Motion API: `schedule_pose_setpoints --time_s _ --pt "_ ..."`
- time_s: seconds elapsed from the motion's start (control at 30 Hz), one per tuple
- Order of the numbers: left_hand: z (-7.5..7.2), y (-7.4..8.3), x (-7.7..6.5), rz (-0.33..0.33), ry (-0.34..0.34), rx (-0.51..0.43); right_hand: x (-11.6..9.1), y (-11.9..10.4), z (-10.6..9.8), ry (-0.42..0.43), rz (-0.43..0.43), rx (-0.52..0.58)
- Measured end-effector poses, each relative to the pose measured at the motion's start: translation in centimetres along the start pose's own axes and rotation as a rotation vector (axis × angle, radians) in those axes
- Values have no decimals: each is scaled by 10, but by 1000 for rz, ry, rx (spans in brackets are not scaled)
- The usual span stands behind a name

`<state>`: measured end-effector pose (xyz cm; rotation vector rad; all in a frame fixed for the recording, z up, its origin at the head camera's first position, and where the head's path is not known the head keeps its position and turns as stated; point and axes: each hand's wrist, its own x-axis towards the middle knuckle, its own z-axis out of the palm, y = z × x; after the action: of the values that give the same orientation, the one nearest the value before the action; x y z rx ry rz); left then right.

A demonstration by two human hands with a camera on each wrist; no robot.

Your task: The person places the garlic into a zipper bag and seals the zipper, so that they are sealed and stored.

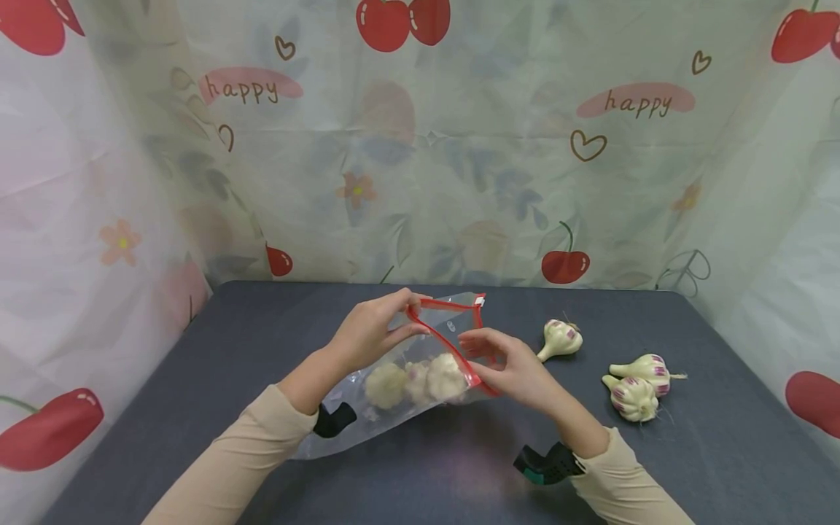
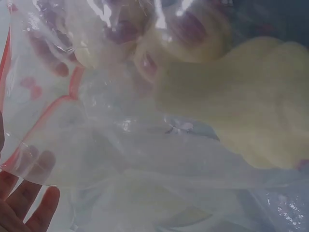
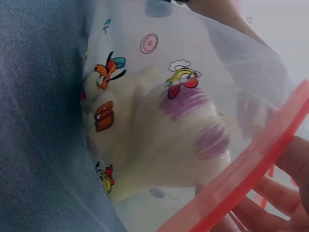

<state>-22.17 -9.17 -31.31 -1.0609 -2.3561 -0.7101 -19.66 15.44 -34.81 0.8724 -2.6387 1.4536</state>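
A clear zip bag [image 1: 367, 430] with a red zip strip is held mouth-up above the dark table. Several garlic bulbs [image 1: 384, 386] lie inside it, and the right wrist view shows purple-streaked garlic [image 3: 159, 140] through the printed film. My left hand [image 1: 374, 328] grips the upper left of the bag's rim between thumb and fingers. At the right end of the mouth, my right hand [image 1: 508, 361] holds the red rim, its thumb low at the strip and its fingers across the opening. Film and pale bulbs [image 2: 241, 101] fill the left wrist view.
One loose garlic bulb [image 1: 561, 339] lies just right of my right hand. Farther right, two more garlic bulbs [image 1: 633, 397] lie against each other. A patterned curtain [image 1: 433, 182] encloses the dark table [image 1: 656, 481] at the back and sides.
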Motion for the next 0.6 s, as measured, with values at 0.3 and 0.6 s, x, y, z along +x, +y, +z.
schedule_pose_setpoints --time_s 0.3,0.6 --pt "0 1 1 11 24 -1 3 4 7 -77 -28 -4" --pt "0 0 0 3 10 -9 5 2 9 -82 0 7"
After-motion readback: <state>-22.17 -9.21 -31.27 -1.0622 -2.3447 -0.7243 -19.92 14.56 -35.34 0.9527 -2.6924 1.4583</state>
